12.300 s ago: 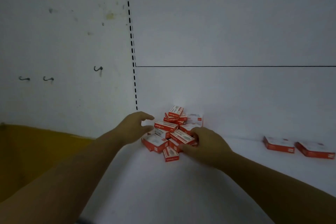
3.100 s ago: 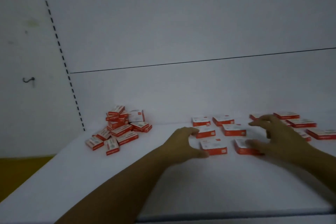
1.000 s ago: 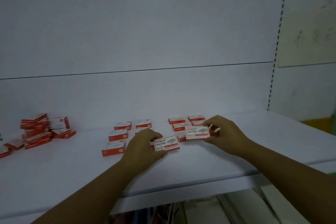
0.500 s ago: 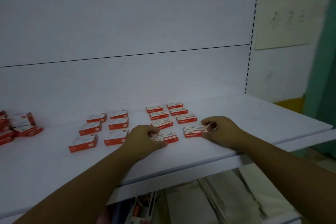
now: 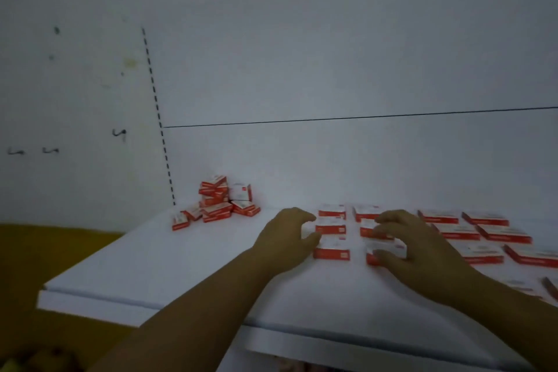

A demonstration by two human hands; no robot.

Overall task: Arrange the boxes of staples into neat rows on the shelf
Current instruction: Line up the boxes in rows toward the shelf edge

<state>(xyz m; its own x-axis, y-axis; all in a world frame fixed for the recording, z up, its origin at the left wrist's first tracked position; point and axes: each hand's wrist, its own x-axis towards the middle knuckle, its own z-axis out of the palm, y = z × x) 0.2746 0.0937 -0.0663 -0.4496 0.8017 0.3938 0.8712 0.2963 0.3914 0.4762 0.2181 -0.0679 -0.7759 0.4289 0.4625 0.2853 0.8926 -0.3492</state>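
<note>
- A flat white shelf (image 5: 187,275) is carrying small red-and-white cardboard staple boxes in two groups.
- A loose pile (image 5: 216,202) of them is sitting at the shelf's back left corner, with several stacked and some tilting.
- The laid-out rows (image 5: 483,232) are lying flat, running from the shelf's middle towards its right edge, three deep from the back edge forward. A few more are lying near the front right corner.
- The left hand (image 5: 287,238) is hovering or resting just left of the leftmost column. Its fingers are curling into a C, and the thumb and forefinger are bracketing the left end of the middle box (image 5: 330,226). The view is blurring here, so they may or may not be touching it.
- The right hand (image 5: 419,251) is lying over the second column with fingers spread and lightly bent. Its thumb is touching the near left corner of the front box (image 5: 389,245).
</note>
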